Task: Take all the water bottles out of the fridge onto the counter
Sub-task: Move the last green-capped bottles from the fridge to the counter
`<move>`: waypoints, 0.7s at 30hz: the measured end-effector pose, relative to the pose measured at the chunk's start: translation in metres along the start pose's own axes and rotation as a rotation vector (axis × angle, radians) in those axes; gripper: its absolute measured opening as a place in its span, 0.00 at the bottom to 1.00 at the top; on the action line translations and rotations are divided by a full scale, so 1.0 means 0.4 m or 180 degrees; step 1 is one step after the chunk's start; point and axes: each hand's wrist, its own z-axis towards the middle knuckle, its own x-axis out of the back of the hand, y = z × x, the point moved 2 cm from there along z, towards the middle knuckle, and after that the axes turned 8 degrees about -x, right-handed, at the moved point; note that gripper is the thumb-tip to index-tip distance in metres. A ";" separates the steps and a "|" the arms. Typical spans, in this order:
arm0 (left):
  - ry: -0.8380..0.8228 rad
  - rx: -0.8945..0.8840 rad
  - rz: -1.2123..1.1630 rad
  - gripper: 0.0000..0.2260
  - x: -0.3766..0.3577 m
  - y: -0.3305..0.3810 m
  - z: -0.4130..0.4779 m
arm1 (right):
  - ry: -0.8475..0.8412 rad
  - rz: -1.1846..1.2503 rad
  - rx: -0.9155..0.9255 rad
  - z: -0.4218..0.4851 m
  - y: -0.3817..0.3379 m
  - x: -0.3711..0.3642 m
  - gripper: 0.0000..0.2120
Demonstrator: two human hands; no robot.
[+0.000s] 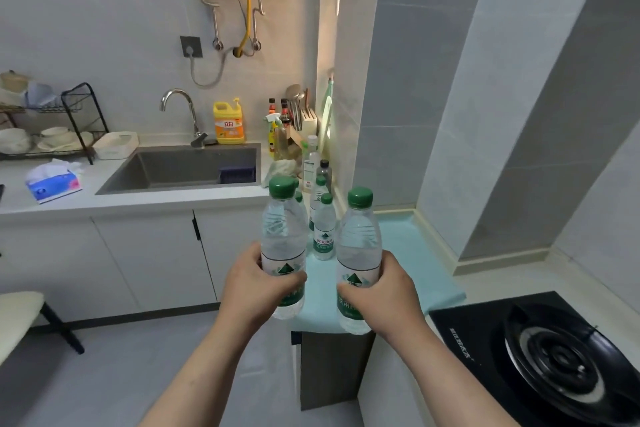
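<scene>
White tiles back the kitchen counter (173,196) ahead of you, with a sink (187,166) set into it on the left and a black stove (554,357) at the lower right. You carry two clear water bottles, both upright, each with a green cap and a green-and-white label. Your left hand (258,282) grips the left bottle (282,232) and your right hand (382,291) grips the right bottle (358,239). On each the thumb crosses the front of the label and the other fingers curl round the outer side. More bottles of the same kind, the standing bottles (324,236), form a small cluster on a blue mat (412,253), seen in the gap between the two you hold. A grey tiled wall (391,97) bounds the mat on the right, and bare mat lies open beside the cluster on that side. Both held bottles' bases show at the mat's near edge; whether they touch it cannot be told.
</scene>
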 end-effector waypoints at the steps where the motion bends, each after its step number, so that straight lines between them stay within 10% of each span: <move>1: -0.0023 0.0009 0.0033 0.20 -0.011 -0.012 0.023 | 0.0025 -0.0051 -0.0018 0.027 0.005 -0.006 0.23; 21: -0.0014 0.0707 0.0424 0.13 -0.281 -0.361 0.433 | -0.0658 -0.0480 -0.0427 0.604 0.207 -0.215 0.19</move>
